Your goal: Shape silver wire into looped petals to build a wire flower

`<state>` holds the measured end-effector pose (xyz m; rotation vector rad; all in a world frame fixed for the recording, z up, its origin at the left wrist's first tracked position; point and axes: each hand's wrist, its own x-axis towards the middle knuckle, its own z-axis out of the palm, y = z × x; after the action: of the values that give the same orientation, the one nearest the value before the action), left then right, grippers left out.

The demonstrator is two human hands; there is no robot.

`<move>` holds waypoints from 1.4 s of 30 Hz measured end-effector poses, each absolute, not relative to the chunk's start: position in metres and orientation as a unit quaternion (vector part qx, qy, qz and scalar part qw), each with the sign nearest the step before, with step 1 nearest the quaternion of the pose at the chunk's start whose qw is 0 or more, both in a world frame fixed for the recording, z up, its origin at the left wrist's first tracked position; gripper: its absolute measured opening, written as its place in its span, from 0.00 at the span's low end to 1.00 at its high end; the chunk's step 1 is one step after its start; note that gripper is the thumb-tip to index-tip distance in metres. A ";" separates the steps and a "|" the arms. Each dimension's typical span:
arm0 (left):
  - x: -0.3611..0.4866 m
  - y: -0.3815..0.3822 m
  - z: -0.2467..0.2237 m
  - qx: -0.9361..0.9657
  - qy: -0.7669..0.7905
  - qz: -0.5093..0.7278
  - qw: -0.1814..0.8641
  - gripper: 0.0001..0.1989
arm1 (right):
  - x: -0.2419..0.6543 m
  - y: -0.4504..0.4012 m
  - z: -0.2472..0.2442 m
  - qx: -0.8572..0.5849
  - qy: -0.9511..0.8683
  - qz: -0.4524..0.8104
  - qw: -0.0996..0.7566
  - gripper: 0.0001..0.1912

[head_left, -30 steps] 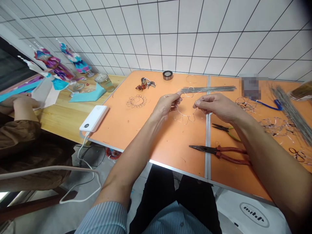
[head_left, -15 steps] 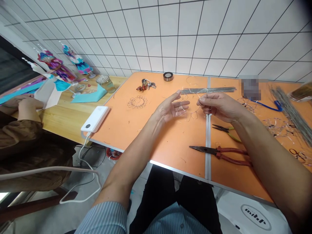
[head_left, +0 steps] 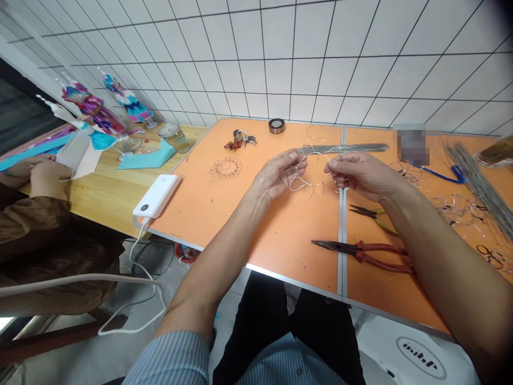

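Between my hands, above the orange table, hangs a thin wire ring with loops [head_left: 313, 184] bent around its edge. My left hand [head_left: 279, 172] is closed on the ring's left side, thumb and fingers pinched together. On the opposite side my right hand [head_left: 358, 172] pinches the wire with thumb and forefinger. A bundle of straight wires [head_left: 360, 147] lies just behind the hands. To the left, a similar looped wire ring [head_left: 226, 168] rests flat on the table. Red-handled long-nose pliers [head_left: 360, 252] and smaller yellow-handled pliers [head_left: 371, 213] lie by my right forearm.
A roll of tape [head_left: 276, 125] and some keys [head_left: 241, 140] are at the back of the orange table [head_left: 280, 240]. A white power bank [head_left: 156, 197] with a cable sits at its left edge. Wire scraps and another wire bundle [head_left: 483, 187] lie right. A co-worker's hands [head_left: 48, 168] hold paper.
My left fingers, spread half a second ago, have closed on the ring's left side. The wire ring now shows as a rounder loop between my hands. My right hand keeps its pinch.
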<state>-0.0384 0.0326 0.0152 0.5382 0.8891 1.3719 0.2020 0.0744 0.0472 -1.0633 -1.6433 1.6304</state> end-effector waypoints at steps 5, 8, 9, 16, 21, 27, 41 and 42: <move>-0.034 0.029 0.024 0.232 0.409 0.576 0.669 0.11 | 0.202 0.075 0.047 -0.404 -0.612 0.613 0.293 0.29; -0.033 0.028 0.025 0.235 0.413 0.571 0.670 0.13 | 0.202 0.075 0.048 -0.403 -0.614 0.613 0.291 0.27; -0.034 0.029 0.025 0.237 0.415 0.572 0.667 0.13 | 0.202 0.075 0.047 -0.403 -0.616 0.612 0.290 0.27; -0.039 0.035 0.006 0.304 0.432 0.562 0.636 0.02 | 0.202 0.075 0.043 -0.409 -0.659 0.560 0.290 0.27; -0.049 0.036 0.007 0.508 0.365 0.642 0.443 0.09 | 0.204 0.074 0.042 -0.322 -0.846 0.102 0.411 0.17; -0.054 0.029 0.012 0.744 0.338 0.576 0.012 0.13 | 0.209 0.076 0.040 -0.262 -0.853 -0.090 0.441 0.13; -0.054 0.034 0.000 0.698 0.290 0.579 -0.305 0.15 | 0.200 0.074 0.042 -0.402 -0.592 0.581 0.389 0.27; -0.052 0.032 0.000 0.705 0.285 0.573 -0.307 0.15 | 0.198 0.072 0.040 -0.403 -0.583 0.603 0.366 0.31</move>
<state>-0.0520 0.0316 -0.0003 2.7884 1.1278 2.2654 0.1978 0.0725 0.0402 -1.0351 -1.4989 1.5503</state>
